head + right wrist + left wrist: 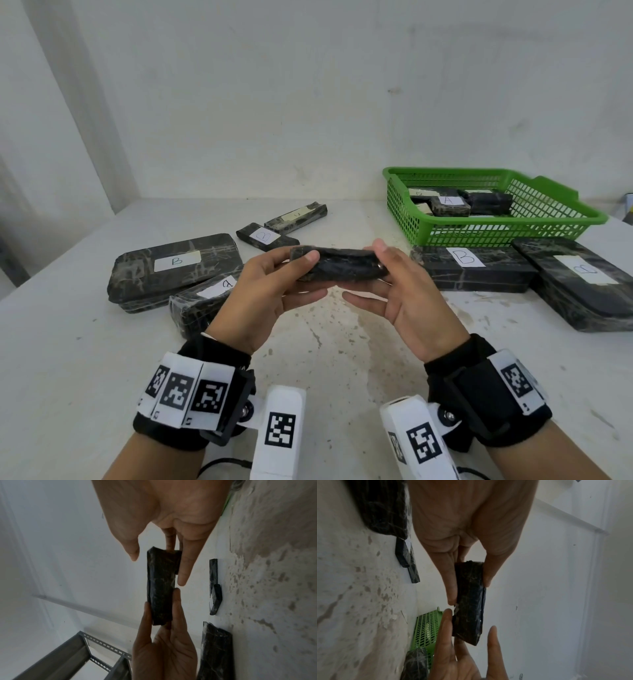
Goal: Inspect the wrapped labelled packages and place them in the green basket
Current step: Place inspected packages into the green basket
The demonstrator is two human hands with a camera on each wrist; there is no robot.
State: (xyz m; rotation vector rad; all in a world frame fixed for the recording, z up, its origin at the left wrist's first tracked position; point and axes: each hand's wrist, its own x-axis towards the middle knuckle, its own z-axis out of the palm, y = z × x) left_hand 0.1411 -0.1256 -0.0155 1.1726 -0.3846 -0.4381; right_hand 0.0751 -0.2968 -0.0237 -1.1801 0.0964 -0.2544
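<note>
White, stained table [325,342] against a bare wall. Both hands lift a small package [339,265] off it: left hand [263,294] pinching one end, right hand [407,298] cradling the other, probably hunting the label. Glossy, crinkled black wrap, slim brick. Green basket [555,219] waits far right.

Glossy black film wraps the package [342,265]; the green basket [555,219] is plastic mesh.
</note>
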